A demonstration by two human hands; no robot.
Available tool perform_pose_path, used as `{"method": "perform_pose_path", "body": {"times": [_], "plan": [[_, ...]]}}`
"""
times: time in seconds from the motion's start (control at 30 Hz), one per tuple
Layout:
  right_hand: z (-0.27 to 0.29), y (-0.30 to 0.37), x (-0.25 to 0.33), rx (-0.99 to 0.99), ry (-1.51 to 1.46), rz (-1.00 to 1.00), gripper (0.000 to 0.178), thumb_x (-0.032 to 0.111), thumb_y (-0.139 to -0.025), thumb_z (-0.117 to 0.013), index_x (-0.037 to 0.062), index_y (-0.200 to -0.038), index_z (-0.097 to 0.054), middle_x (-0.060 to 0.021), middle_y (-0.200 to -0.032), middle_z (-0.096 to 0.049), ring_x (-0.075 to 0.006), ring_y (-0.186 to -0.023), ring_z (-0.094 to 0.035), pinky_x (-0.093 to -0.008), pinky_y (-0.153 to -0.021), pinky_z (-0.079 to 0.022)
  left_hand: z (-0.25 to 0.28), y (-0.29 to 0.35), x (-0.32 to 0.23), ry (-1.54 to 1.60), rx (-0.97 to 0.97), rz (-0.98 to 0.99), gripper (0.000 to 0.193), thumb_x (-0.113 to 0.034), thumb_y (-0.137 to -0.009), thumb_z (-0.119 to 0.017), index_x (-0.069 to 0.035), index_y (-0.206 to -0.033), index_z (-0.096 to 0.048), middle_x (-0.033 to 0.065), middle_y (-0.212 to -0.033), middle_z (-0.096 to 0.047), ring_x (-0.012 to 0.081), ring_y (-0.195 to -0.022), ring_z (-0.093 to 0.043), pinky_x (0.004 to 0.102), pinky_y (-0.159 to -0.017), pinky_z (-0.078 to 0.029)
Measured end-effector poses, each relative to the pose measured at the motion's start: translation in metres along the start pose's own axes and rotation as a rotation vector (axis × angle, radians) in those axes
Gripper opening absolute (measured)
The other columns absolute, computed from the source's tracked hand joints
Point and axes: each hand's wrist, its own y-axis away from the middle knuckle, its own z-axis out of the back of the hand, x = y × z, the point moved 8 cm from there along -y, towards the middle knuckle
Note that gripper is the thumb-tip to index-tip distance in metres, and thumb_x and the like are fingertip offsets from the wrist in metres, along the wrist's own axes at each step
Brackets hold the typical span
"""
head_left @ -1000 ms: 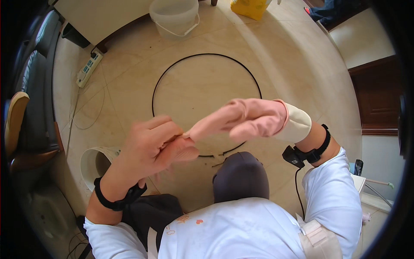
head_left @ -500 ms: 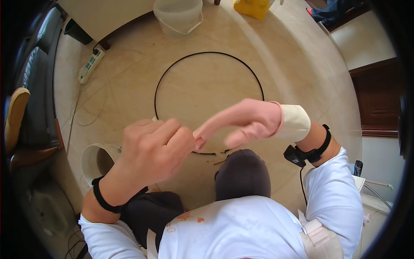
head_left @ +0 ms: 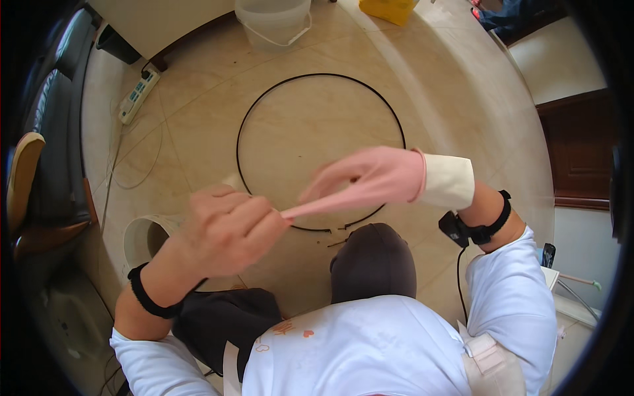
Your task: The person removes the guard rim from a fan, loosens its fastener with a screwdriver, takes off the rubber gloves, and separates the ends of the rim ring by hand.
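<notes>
My right hand (head_left: 370, 175) wears a pink rubber glove (head_left: 396, 173) with a cream cuff folded back at the wrist. Its fingers stretch leftward, with a gap between the upper fingers and a lower digit. My bare left hand (head_left: 234, 231) is closed, pinching the tip of that lower digit and drawing the pink rubber out into a taut, narrow strip. A small pale piece (head_left: 231, 180) shows behind the left knuckles; I cannot make out what it is. On the tiled floor beneath lies a thin black hoop (head_left: 320, 74), its ends apart near my knee.
A cream bucket (head_left: 135, 239) stands by my left forearm. Farther off are a clear bucket (head_left: 274, 23), a yellow container (head_left: 386, 10), a power strip (head_left: 140, 98) with a cord, and a dark bin (head_left: 117, 43). A dark sofa (head_left: 56, 125) lines the left side. Another person's leg (head_left: 512, 20) appears top right.
My left hand has shifted a little left and down. The pinched part of the glove now runs straight and taut, where the gloved fingers were curved before.
</notes>
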Motion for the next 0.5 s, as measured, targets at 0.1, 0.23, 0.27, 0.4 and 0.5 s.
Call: {"method": "perform_pose_path", "body": {"times": [0.1,0.23,0.27,0.4,0.5], "plan": [[0.008,-0.008,-0.031,-0.095,0.118,-0.173,0.04,0.033,-0.104,-0.056,0.0019,-0.127,-0.065,-0.0116,-0.117,-0.071,-0.0184,-0.116,-0.063,-0.0321,-0.099,-0.048,-0.016,-0.011,0.004,0.032,0.063,0.1,0.022,-0.016,-0.077,-0.079,-0.008,-0.074,-0.059,0.0006,-0.062,-0.052,0.0175,-0.052,-0.057,0.0293,-0.046,-0.039],[0.003,-0.033,-0.023,-0.048,-0.247,0.118,0.05,0.035,-0.106,-0.053,-0.0018,-0.139,-0.055,-0.0116,-0.121,-0.067,-0.0189,-0.116,-0.06,-0.0319,-0.102,-0.045,-0.004,-0.024,0.003,-0.014,-0.315,0.188,0.024,-0.023,-0.081,-0.077,-0.011,-0.075,-0.057,-0.0017,-0.064,-0.049,0.015,-0.049,-0.051,0.0296,-0.045,-0.035],[0.013,-0.031,-0.008,-0.159,-0.382,0.308,0.052,0.036,-0.106,-0.053,-0.003,-0.141,-0.053,-0.0118,-0.122,-0.066,-0.0187,-0.116,-0.06,-0.032,-0.102,-0.044,0.002,-0.021,0.004,0.044,-0.448,0.217,0.026,-0.027,-0.083,-0.077,-0.011,-0.076,-0.058,-0.0013,-0.064,-0.05,0.0154,-0.05,-0.051,0.0302,-0.045,-0.036],[0.014,-0.048,0.007,-0.233,-0.598,0.319,0.056,0.038,-0.106,-0.051,-0.0038,-0.144,-0.049,-0.0145,-0.126,-0.063,-0.0226,-0.12,-0.058,-0.0335,-0.106,-0.043,0.004,-0.036,-0.008,0.166,-0.391,0.301,0.031,-0.035,-0.085,-0.076,-0.009,-0.08,-0.059,0.0009,-0.066,-0.05,0.0167,-0.052,-0.053,0.0316,-0.047,-0.04],[0.01,-0.057,-0.005,-0.385,-0.77,0.224,0.059,0.041,-0.107,-0.05,-0.003,-0.145,-0.047,-0.0169,-0.135,-0.058,-0.0254,-0.121,-0.059,-0.0347,-0.108,-0.042,-0.02,-0.042,-0.011,0.152,-0.361,0.334,0.032,-0.034,-0.083,-0.08,-0.008,-0.082,-0.062,0.0033,-0.069,-0.053,0.0181,-0.053,-0.055,0.0319,-0.047,-0.041]]}}
